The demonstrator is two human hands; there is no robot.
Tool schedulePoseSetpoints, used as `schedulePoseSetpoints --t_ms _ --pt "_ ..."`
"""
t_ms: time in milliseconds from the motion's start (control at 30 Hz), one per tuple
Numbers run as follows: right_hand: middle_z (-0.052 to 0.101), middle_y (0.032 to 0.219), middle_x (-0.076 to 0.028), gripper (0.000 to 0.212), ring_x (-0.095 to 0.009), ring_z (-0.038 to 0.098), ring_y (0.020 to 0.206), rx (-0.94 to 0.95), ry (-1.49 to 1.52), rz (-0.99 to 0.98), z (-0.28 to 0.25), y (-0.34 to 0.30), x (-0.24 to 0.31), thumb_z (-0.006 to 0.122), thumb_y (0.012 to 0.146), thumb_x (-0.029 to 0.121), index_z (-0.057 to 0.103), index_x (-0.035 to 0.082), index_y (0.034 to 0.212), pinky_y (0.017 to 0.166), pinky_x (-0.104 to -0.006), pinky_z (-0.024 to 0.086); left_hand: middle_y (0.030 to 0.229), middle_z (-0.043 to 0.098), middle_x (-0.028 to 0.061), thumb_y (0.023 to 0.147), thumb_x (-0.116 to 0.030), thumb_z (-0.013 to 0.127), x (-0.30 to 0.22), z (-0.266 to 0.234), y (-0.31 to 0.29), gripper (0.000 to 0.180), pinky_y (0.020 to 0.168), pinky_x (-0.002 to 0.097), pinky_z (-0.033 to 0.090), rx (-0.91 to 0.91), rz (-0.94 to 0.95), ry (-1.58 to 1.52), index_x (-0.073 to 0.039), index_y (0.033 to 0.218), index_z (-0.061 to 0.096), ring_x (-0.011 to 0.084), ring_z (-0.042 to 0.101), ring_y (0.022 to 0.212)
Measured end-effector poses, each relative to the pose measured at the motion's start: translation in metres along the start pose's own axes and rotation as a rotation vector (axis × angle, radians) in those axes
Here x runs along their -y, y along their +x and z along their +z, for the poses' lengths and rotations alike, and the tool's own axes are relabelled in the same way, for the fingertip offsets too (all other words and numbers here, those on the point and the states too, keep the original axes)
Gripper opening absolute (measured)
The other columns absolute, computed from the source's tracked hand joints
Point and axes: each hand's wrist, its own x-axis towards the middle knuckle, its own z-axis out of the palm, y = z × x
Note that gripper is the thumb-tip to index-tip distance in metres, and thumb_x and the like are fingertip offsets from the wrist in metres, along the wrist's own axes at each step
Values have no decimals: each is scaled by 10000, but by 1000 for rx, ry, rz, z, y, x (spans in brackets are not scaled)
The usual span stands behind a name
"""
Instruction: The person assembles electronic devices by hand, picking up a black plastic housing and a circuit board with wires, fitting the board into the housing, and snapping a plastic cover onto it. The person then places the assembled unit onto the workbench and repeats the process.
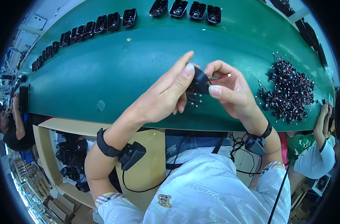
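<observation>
A curved black plastic housing is held up over the green table. My left hand grips it from the left, thumb along its top and fingers underneath. At the housing's right edge, my right hand has its thumb and curled fingertips closed on the rim. Between those fingertips a thin red-and-black wire lead sticks out, ending in a small white connector. Whether the lead is fixed inside the housing is hidden. Below the housing, several small wired parts with white connectors lie on the table.
A large heap of small black wired parts covers the table's right side. Black housings stand in a long row along the far left edge, with several more at the back. A cardboard box holds black pieces. Other people sit at both sides.
</observation>
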Motion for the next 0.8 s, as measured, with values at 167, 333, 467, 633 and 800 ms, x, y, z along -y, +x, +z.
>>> schedulePoseSetpoints --t_ms 167,333,467,633,800 --pt "632 1105 -73 280 -172 617 1040 39 -716 -476 -20 13 23 753 876 100 608 2 1094 952 -300 477 1464 470 161 1061 -363 437 -11 -18 -25 627 662 267 516 -175 147 193 20 1537 292 135 627 760" --pt "653 1113 -79 380 -172 621 1133 -178 -1071 -530 -151 62 76 747 888 108 557 28 1207 1040 -362 479 1213 633 130 1002 -161 532 -17 -91 -136 317 766 260 514 -544 87 503 36 1243 591 129 628 873" --pt "671 1114 -80 457 -179 625 1156 -279 -1276 -464 -199 103 75 738 886 93 505 61 1279 1055 -372 478 1033 639 68 1012 -127 547 35 -114 -272 238 642 213 419 -954 -114 664 14 1185 627 87 530 735" --pt "688 1107 -77 434 -200 635 1156 -262 -1308 -504 -216 115 53 737 882 94 517 56 1255 1077 -409 460 1558 350 220 904 -181 675 111 -80 -316 635 1086 466 374 -748 -434 1351 7 1456 423 382 445 1363" --pt "713 1167 -88 427 -266 631 1193 -293 -1480 -585 -216 112 55 738 846 66 532 33 1218 1125 -419 407 1578 310 221 892 -200 692 135 -54 -316 517 1105 498 361 -807 -589 1102 -12 1341 517 425 458 1344"
